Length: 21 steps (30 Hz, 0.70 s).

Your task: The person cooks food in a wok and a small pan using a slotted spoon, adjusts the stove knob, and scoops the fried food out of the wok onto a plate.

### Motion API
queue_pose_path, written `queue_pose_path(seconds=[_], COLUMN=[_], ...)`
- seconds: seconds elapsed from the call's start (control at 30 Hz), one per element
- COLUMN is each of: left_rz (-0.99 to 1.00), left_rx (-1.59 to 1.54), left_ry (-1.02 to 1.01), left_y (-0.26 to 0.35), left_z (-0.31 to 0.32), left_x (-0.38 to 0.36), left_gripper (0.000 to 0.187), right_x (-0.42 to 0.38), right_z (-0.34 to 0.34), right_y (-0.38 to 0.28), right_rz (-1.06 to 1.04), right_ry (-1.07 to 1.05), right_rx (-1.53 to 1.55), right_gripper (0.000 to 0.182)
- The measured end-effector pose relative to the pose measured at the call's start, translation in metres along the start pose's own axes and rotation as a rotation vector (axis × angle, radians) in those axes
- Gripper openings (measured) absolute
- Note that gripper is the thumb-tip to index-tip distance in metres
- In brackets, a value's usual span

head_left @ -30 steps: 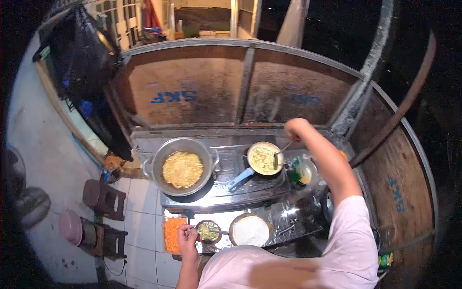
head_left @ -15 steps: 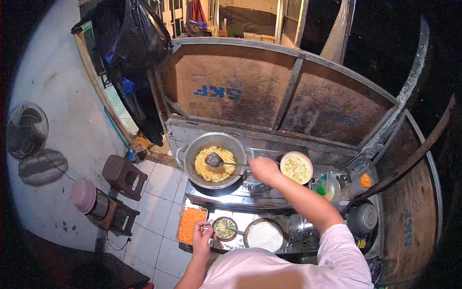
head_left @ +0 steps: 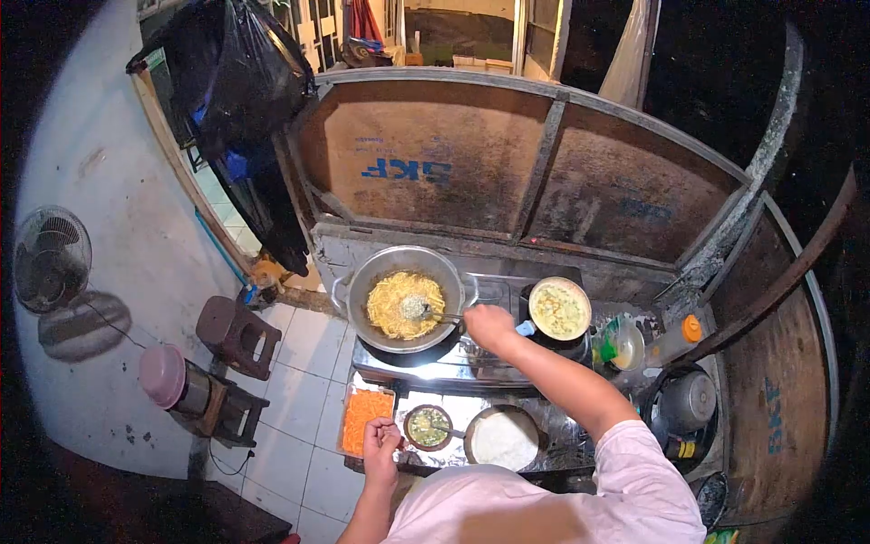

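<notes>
My right hand (head_left: 489, 326) is wrapped round the handle of a skimmer (head_left: 442, 316). Its head is down in a large metal wok (head_left: 358, 317), among yellow strips of food (head_left: 390, 304) in foamy oil. Low on the left, my left hand (head_left: 381, 442) hangs with curled fingers; whether anything is between them is hidden. It is between a tray of shredded orange food (head_left: 367, 408), probably carrot, and a small bowl of chopped green mix (head_left: 428, 426) with a spoon in it. Beside that bowl is a wider bowl of white contents (head_left: 503, 440).
Right of the wok, a pan of pale batter with green bits (head_left: 559, 310) sits on the stove (head_left: 453, 349). Beyond it are an orange-capped bottle (head_left: 680, 337) and a metal pot (head_left: 687, 405). Wooden panels (head_left: 426, 154) stand behind; stools (head_left: 237, 335) and a fan (head_left: 53, 258) are left.
The skimmer's head has gone from resting above the yellow strips to down among them, and the oil looks foamier. My right hand has shifted slightly; my left hand stays near the small bowl.
</notes>
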<state>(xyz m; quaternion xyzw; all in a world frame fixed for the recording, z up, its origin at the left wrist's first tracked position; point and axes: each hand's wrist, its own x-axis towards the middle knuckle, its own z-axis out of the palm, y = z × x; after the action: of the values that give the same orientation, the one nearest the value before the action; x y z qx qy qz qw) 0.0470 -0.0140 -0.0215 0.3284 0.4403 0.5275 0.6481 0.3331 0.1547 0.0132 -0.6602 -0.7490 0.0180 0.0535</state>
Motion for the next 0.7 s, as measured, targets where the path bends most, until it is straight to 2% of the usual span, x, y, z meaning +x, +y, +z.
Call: queue_pose_path(seconds=[0.27, 0.33, 0.47, 0.57, 0.63, 0.7], left_rz=[0.008, 0.001, -0.002, 0.021, 0.016, 0.001], left_rx=[-0.027, -0.002, 0.010, 0.016, 0.001, -0.008], left_ry=[-0.013, 0.002, -0.014, -0.052, -0.006, -0.019], left_y=[-0.003, -0.001, -0.002, -0.003, -0.011, -0.013], left_z=[0.001, 0.001, 0.003, 0.006, 0.004, 0.006], left_x=[-0.002, -0.003, -0.004, -0.003, -0.002, -0.002], left_gripper=[0.020, 0.020, 0.019, 0.020, 0.024, 0.024], right_x=[-0.001, -0.005, -0.012, -0.018, -0.020, -0.021], right_z=[-0.023, -0.031, -0.055, -0.068, -0.069, -0.059], right_y=[-0.006, -0.006, -0.010, -0.011, -0.012, -0.011], right_rz=[-0.001, -0.020, -0.017, -0.024, -0.015, 0.057], right_ry=[-0.029, 0.098, 0.160, 0.282, 0.321, 0.102], right_rx=[-0.044, -0.046, -0.076, -0.056, 0.008, 0.049], right_gripper=[0.020, 0.018, 0.018, 0.017, 0.013, 0.017])
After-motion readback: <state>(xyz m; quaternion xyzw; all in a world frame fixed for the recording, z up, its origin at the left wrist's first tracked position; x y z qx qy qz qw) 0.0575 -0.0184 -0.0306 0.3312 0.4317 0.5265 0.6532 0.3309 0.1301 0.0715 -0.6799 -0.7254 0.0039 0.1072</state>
